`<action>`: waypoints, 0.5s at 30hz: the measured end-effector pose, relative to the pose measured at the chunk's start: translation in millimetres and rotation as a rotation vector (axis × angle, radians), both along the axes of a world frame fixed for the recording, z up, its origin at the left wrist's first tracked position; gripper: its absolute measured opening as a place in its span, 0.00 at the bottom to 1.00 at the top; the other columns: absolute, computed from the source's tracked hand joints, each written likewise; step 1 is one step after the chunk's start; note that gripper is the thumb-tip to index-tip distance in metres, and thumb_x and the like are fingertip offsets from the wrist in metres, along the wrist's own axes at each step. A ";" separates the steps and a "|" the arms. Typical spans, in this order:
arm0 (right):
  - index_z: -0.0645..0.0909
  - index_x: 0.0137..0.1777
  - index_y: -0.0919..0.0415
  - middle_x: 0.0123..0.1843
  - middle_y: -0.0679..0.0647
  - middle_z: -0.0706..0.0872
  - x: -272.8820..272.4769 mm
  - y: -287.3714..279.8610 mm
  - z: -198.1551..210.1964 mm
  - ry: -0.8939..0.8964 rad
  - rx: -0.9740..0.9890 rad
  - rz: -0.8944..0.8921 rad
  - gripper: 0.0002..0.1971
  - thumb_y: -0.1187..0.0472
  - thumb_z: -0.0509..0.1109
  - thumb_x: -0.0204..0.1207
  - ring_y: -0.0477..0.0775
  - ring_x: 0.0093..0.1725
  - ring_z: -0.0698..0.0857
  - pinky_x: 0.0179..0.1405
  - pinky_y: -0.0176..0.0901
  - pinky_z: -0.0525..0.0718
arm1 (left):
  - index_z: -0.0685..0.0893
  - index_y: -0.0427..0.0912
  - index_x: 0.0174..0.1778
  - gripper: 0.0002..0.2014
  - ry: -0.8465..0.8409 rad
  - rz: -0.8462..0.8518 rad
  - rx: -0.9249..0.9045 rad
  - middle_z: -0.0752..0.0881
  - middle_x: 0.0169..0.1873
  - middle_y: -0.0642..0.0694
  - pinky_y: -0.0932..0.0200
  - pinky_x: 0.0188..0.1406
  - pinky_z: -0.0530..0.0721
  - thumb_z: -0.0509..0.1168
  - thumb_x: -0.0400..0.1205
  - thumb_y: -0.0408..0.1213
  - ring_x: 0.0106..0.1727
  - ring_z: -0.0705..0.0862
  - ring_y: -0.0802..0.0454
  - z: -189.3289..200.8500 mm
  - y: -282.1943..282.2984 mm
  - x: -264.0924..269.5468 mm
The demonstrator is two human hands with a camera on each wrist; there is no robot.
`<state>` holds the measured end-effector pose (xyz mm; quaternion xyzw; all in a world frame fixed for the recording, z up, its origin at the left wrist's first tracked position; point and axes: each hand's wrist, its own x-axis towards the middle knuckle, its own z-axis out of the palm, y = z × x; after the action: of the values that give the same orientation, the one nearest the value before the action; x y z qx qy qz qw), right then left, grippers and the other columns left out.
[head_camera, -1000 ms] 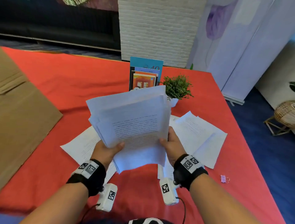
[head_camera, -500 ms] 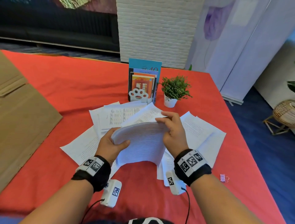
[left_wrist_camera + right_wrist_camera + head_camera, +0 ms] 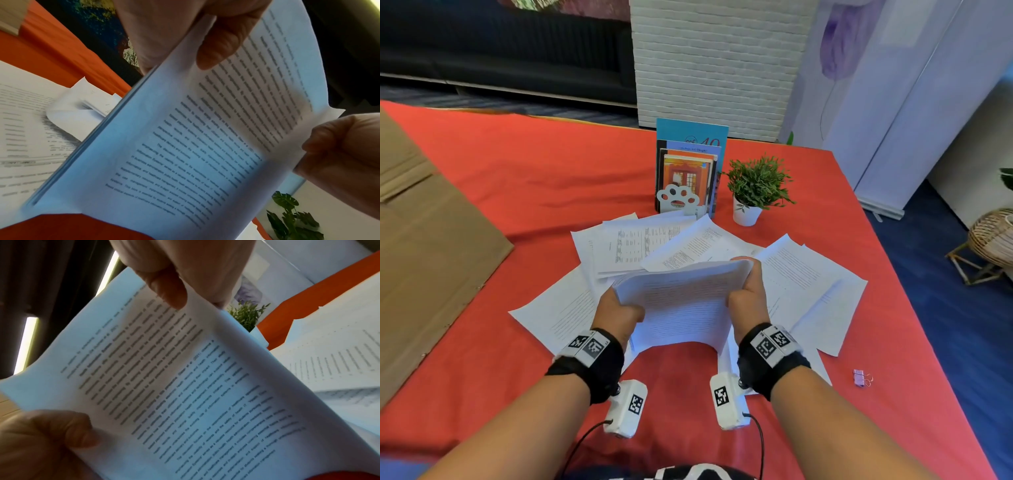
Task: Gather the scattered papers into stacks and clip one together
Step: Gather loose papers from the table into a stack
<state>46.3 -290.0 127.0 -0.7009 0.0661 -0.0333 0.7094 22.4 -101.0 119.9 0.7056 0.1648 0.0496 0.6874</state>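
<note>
A stack of printed white papers (image 3: pixel 681 301) is held just above the red table, bowed downward at its near edge. My left hand (image 3: pixel 619 308) grips its left side, thumb on top. My right hand (image 3: pixel 748 291) grips the right side near the far corner. The wrist views show the stack of papers (image 3: pixel 195 146) (image 3: pixel 185 386) with a thumb pressed on the printed face. More loose sheets (image 3: pixel 640 240) lie fanned on the table behind and on both sides of the stack. A small purple binder clip (image 3: pixel 860 377) lies on the cloth to the right of my right forearm.
A stand of books (image 3: pixel 688 171) with a white paw-shaped bookend (image 3: pixel 677 198) stands behind the papers, a small potted plant (image 3: pixel 756 188) to its right. Flattened brown cardboard (image 3: pixel 421 246) covers the table's left side. The table's right edge (image 3: pixel 893 274) drops to blue carpet.
The stack went from upright and fanned in front of me to lowered and squared. My right hand slid from its near side toward the far right corner.
</note>
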 end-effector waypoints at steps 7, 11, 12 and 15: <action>0.69 0.67 0.49 0.57 0.54 0.84 -1.8 2.7 -24.5 0.233 -0.370 0.229 0.16 0.57 0.59 0.80 0.54 0.55 0.83 0.62 0.53 0.80 | 0.80 0.33 0.63 0.17 0.187 -0.139 0.316 0.86 0.49 0.40 0.52 0.58 0.79 0.66 0.77 0.27 0.52 0.83 0.43 -48.6 4.2 -5.0; 0.72 0.67 0.45 0.53 0.47 0.81 -1.7 -3.2 -17.6 0.206 -0.305 0.222 0.19 0.64 0.56 0.80 0.46 0.50 0.80 0.55 0.43 0.74 | 0.80 0.28 0.63 0.17 0.245 -0.088 0.343 0.85 0.57 0.30 0.53 0.57 0.76 0.65 0.80 0.33 0.61 0.83 0.36 -66.3 5.0 -11.0; 0.73 0.65 0.42 0.53 0.44 0.82 0.1 -4.7 -14.4 0.193 -0.286 0.235 0.19 0.64 0.57 0.79 0.43 0.51 0.81 0.55 0.43 0.75 | 0.80 0.29 0.63 0.17 0.247 -0.073 0.339 0.85 0.56 0.32 0.52 0.59 0.77 0.64 0.81 0.35 0.61 0.82 0.36 -66.1 5.0 -9.5; 0.75 0.65 0.47 0.59 0.47 0.85 12.7 -13.4 -14.1 0.164 -0.312 0.270 0.18 0.63 0.61 0.78 0.49 0.58 0.84 0.59 0.50 0.83 | 0.82 0.41 0.62 0.13 0.185 -0.031 0.300 0.85 0.52 0.41 0.53 0.59 0.77 0.60 0.83 0.34 0.57 0.83 0.42 -55.9 3.7 -3.4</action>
<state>59.0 -303.4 112.9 -0.8050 0.0232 0.1095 0.5826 19.0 -97.3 64.0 0.8042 0.2070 -0.0022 0.5571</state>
